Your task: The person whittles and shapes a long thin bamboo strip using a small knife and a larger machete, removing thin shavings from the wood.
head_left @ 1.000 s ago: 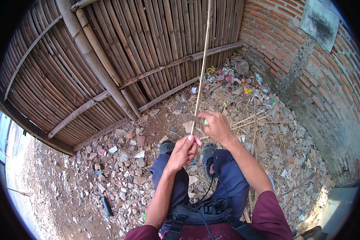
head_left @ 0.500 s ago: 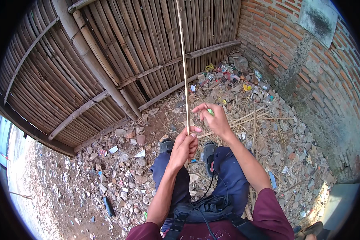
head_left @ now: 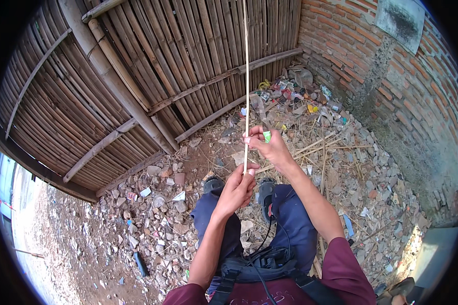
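Observation:
A long, thin, pale strip of bamboo [head_left: 247, 76] stands upright in front of me and runs out past the top edge of the view. Its lower end is gripped between the thumb and fingers of my left hand [head_left: 235, 189]. Just above, my right hand [head_left: 274, 148] is closed round a green-handled tool [head_left: 267, 136]. What looks like a narrow grey blade rises from it, hard to make out against the litter. My right thumb and fingertips meet the strip. The rest of the tool's handle is hidden in my palm.
A bamboo-slat wall [head_left: 188, 46] stands ahead and to the left, and a brick wall [head_left: 351, 56] on the right. Stones, litter [head_left: 295, 94] and loose bamboo pieces [head_left: 318, 150] cover the ground. Black cables [head_left: 269, 231] hang from my waist bag [head_left: 262, 264].
My right hand has moved left and turned, and its fingers now touch the strip. The strip's upper part has swung right. My left hand keeps hold of the lower end.

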A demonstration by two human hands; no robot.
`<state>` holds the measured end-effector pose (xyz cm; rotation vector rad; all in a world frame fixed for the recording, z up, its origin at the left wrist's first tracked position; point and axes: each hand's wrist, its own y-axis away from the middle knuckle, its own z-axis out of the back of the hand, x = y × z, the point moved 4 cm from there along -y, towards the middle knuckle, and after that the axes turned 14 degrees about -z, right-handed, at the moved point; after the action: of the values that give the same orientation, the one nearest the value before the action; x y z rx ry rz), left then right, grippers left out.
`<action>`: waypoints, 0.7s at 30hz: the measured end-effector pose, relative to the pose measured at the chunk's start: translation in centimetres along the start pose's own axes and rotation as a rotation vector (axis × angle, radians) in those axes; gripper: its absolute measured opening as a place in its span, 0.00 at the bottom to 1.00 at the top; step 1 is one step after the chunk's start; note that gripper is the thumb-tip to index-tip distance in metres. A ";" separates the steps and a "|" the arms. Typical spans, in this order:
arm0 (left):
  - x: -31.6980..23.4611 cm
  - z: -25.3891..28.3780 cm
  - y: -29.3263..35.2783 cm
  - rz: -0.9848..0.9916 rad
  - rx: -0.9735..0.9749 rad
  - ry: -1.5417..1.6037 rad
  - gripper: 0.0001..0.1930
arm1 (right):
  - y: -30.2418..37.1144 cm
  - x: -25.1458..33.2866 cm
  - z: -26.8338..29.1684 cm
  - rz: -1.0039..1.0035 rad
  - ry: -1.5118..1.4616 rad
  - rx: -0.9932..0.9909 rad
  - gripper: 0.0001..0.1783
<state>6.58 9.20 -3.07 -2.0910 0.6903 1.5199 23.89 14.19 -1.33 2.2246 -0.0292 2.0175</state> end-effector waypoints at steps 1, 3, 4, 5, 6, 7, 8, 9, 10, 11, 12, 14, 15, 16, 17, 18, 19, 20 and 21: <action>-0.1 -0.2 0.1 0.010 -0.042 -0.030 0.16 | 0.0 0.1 0.3 0.025 -0.004 -0.027 0.14; 0.6 -0.3 0.0 0.007 -0.060 -0.113 0.16 | -0.1 0.1 0.9 0.031 0.000 -0.041 0.14; 0.8 0.0 0.1 -0.003 -0.086 -0.197 0.17 | -0.3 0.2 0.9 0.039 0.004 -0.044 0.13; 1.5 0.2 0.2 -0.005 -0.089 -0.200 0.17 | -0.4 0.2 0.9 0.041 0.003 -0.041 0.13; 1.9 0.6 0.2 -0.110 -0.104 -0.328 0.17 | -0.5 0.2 1.0 0.049 0.009 -0.052 0.14; 1.6 0.4 0.1 -0.213 -0.112 -0.454 0.17 | -0.5 0.2 1.2 0.054 0.016 -0.070 0.14; 1.8 0.2 0.0 -0.212 -0.111 -0.454 0.17 | -0.5 0.1 1.3 0.054 0.015 -0.071 0.14; 1.8 0.2 -0.1 -0.234 -0.154 -0.456 0.16 | -0.5 0.1 1.4 0.068 0.034 -0.085 0.14; 1.5 0.1 -0.3 -0.256 -0.194 -0.456 0.17 | -0.4 0.2 1.5 0.083 0.053 -0.100 0.14; 1.4 0.1 -0.5 -0.256 -0.192 -0.456 0.17 | -0.4 0.1 1.7 0.084 0.053 -0.102 0.14; 1.4 0.4 -0.7 -0.218 -0.180 -0.439 0.16 | -0.3 0.1 2.0 0.096 0.093 -0.116 0.13; 0.6 0.0 -1.1 -0.247 -0.208 -0.355 0.18 | -0.2 0.3 2.2 0.111 0.135 -0.125 0.13; 0.4 -0.2 -1.2 -0.249 -0.209 -0.356 0.18 | 0.2 0.4 2.2 0.138 0.253 -0.139 0.12; 0.3 -0.3 -1.3 -0.251 -0.212 -0.354 0.16 | 0.6 0.5 2.1 0.163 0.370 -0.154 0.13; 0.2 -0.3 -1.4 -0.252 -0.216 -0.352 0.15 | 0.8 0.3 1.9 0.164 0.369 -0.155 0.13; 0.3 -0.3 -1.6 -0.253 -0.215 -0.353 0.15 | 1.2 0.6 1.4 0.303 0.555 -0.189 0.12; 0.3 -0.2 -1.7 -0.263 -0.233 -0.351 0.14 | 1.7 0.9 0.6 0.442 0.738 -0.221 0.12; 0.2 0.0 -1.8 -0.273 -0.252 -0.349 0.13 | 2.0 0.8 0.2 0.442 0.736 -0.220 0.12; 0.2 0.1 -1.8 -0.272 -0.253 -0.351 0.13 | 2.2 0.7 -0.3 0.452 0.792 -0.232 0.11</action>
<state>7.64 10.62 -3.15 -1.9158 0.0859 1.8205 23.40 12.14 -0.44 1.2332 -0.6851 2.8026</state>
